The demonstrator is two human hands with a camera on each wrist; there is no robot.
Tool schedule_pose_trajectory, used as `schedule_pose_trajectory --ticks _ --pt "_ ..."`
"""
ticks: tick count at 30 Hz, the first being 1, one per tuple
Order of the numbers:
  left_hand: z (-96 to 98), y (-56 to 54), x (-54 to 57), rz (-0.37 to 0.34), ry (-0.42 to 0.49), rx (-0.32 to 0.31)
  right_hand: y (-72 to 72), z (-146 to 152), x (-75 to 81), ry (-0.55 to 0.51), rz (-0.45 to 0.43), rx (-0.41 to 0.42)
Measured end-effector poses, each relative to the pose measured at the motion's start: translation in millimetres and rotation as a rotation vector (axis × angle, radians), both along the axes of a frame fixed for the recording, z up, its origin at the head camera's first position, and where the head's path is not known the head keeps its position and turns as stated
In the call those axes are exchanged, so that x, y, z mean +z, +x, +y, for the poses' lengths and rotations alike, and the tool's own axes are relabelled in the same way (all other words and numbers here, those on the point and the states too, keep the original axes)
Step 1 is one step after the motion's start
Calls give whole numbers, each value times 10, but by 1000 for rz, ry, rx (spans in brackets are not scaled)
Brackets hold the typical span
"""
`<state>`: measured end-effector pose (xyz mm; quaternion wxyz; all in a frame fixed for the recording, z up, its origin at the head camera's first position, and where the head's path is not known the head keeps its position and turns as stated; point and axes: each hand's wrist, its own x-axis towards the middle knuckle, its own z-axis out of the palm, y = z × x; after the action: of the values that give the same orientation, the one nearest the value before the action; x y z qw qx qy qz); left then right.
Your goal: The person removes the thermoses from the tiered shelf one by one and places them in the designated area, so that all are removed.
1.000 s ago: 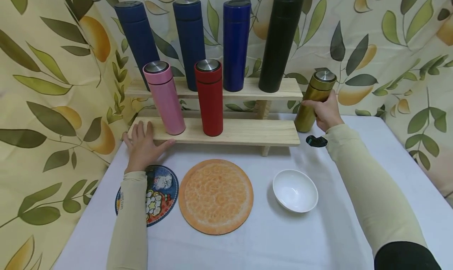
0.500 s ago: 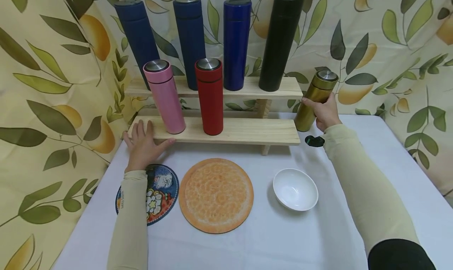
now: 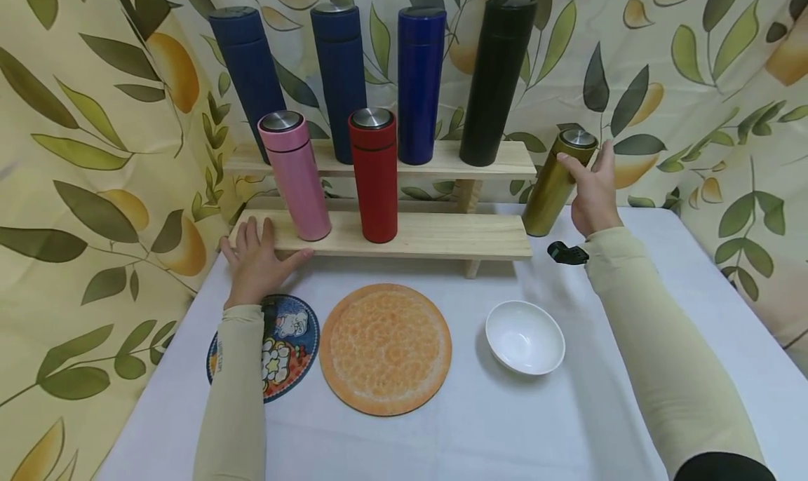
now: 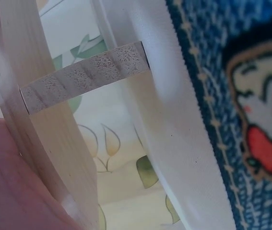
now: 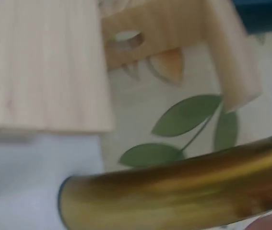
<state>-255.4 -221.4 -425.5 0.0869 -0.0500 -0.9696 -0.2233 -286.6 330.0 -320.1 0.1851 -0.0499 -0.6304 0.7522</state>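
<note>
At the right end of the wooden stand, a gold thermos bottle (image 3: 548, 195) with a steel-topped lid stands on the table. My right hand (image 3: 595, 197) is beside its upper part, thumb across the near side and fingers extended upward. In the right wrist view the gold thermos (image 5: 174, 191) lies across the bottom, and only a sliver of the hand shows. My left hand (image 3: 255, 267) rests with spread fingers on the left end of the lower shelf (image 3: 461, 234), thumb along its front edge. A pink thermos (image 3: 297, 186) and a red thermos (image 3: 375, 186) stand on that shelf.
The upper shelf (image 3: 451, 155) bears several tall blue and black thermoses, including the black one (image 3: 495, 88). In front lie a bread-patterned round mat (image 3: 386, 351), a blue cartoon mat (image 3: 293, 344) partly under my left forearm, and a white bowl (image 3: 525, 337).
My right hand has loosened from the gold thermos and shifted slightly to the right, its fingers now straighter. The thermos stays by the stand's end. My left hand has not moved.
</note>
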Motion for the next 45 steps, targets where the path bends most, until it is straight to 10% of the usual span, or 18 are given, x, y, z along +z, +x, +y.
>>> schedule_pose_trajectory --ticks 11,24,45 --pt "10 -15 -20 25 -8 5 305 -312 396 -80 303 -58" --pt "-2 -6 -12 52 -9 10 495 -1180 584 -251 534 84" --pt "-11 -56 -80 63 -25 21 341 -2205 274 -38 360 400"
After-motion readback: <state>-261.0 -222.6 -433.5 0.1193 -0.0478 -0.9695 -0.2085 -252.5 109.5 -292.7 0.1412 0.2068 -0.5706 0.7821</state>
